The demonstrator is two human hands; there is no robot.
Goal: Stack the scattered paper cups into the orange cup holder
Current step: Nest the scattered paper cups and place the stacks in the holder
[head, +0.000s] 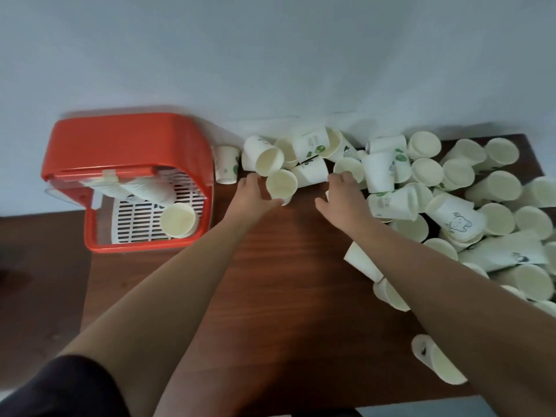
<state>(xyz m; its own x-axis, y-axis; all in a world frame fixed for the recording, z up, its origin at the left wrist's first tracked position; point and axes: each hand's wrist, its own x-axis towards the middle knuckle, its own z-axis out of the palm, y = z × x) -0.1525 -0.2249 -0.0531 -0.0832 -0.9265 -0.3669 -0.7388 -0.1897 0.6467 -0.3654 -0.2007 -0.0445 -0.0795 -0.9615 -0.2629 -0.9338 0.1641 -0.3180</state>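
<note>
The orange cup holder (129,139) stands at the table's back left, with its clear flap lifted. Inside lie a stack of cups (141,188) and one loose cup (177,219) on a white slotted tray. My left hand (252,194) grips a paper cup (281,183) whose mouth faces me, just right of the holder. My right hand (343,197) is spread low over the table, with its fingertips at another cup (349,168); I see nothing held in it. Many white paper cups (481,206) lie scattered over the right side.
The brown wooden table (285,281) ends at a pale wall behind. One cup (226,165) lies between the holder and the pile. Nested cups (361,260) lie beside my right forearm, and another nested pair (436,359) is near the front edge.
</note>
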